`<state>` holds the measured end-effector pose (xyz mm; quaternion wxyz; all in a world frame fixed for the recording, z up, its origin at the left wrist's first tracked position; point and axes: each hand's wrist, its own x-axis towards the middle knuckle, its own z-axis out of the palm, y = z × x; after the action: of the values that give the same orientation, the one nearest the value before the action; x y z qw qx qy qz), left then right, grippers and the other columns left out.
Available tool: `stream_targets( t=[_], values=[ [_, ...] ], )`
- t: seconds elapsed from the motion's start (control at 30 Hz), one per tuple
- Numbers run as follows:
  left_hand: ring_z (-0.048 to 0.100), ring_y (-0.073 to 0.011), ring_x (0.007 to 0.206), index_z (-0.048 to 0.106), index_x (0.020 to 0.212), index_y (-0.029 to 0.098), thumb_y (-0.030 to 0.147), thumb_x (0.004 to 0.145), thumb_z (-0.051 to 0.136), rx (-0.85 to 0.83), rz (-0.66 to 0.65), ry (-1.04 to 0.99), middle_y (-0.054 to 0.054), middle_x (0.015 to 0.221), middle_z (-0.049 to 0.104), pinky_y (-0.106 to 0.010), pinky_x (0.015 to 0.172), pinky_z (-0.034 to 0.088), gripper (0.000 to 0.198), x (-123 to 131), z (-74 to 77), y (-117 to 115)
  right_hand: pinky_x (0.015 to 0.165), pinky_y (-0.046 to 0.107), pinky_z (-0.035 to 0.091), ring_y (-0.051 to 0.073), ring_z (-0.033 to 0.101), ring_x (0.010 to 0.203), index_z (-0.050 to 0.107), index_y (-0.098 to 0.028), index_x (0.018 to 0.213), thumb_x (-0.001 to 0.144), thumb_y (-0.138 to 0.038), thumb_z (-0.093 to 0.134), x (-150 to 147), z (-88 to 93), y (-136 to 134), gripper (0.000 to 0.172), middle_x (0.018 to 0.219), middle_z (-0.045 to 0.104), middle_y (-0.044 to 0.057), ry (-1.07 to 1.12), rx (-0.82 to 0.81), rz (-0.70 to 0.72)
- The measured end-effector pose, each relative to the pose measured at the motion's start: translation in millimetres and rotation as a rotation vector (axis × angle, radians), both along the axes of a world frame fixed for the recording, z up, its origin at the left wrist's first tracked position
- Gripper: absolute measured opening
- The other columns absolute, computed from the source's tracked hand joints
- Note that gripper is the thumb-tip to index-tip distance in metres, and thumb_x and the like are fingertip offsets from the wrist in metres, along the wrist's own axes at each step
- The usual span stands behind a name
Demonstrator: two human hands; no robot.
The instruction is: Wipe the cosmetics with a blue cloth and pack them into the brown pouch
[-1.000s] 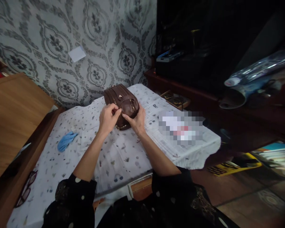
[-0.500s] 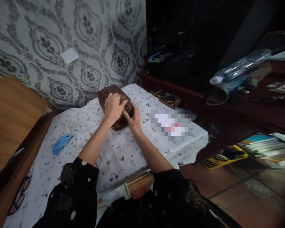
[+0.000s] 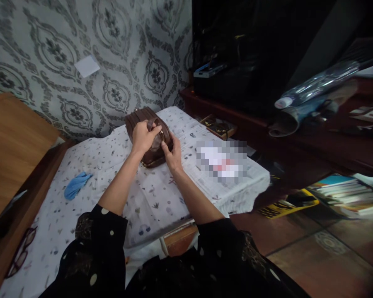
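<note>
A brown leather-like bag (image 3: 153,158) with a loop handle and gold-coloured zip parts lies on the patterned white cloth (image 3: 112,165) near the wall. My left hand (image 3: 143,135) is on its upper left part, fingers closed round the handle and thumb reaching toward the metal piece in the middle. At the bag's right side, my right hand (image 3: 173,154) holds the edge, with its thumb close to the same metal piece. The palms and some fingertips are hidden.
A blue cloth (image 3: 76,185) and red-framed glasses (image 3: 22,253) lie to the left. On the right are a blurred-out item (image 3: 221,162), an open drawer with small things (image 3: 219,127), and a plastic bottle (image 3: 317,85) on a dark red cabinet.
My left hand has shifted slightly on the bag, and the handle loop now shows between its fingers. The whole view has moved a little.
</note>
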<state>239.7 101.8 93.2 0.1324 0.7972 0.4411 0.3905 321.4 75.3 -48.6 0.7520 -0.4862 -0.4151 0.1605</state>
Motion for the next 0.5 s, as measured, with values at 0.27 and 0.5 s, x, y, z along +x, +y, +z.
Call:
stream_targets(
  t=[0.27,0.5],
  values=[
    [0.058,-0.0172,0.069,0.057,0.065,0.02,0.027,0.077,0.069,0.029,-0.015,-0.002,0.0,0.066,0.06,-0.029,0.07,0.043,0.018,0,-4.3,-3,0.112,0.051,0.042,0.028,0.056,0.124,0.056,-0.019,0.135,0.084,-0.058,0.066,0,-3.9,6,0.064,0.133,0.061,0.013,0.088,0.047,0.024],
    [0.062,-0.0206,0.079,0.06,0.069,0.02,0.029,0.081,0.069,0.149,0.02,0.108,-0.003,0.075,0.064,-0.033,0.079,0.046,0.018,2,-9.9,-10,0.111,0.05,0.042,0.027,0.057,0.123,0.058,-0.021,0.132,0.084,-0.056,0.067,0,-4.9,8,0.06,0.132,0.062,0.012,0.08,0.072,0.002]
  ],
)
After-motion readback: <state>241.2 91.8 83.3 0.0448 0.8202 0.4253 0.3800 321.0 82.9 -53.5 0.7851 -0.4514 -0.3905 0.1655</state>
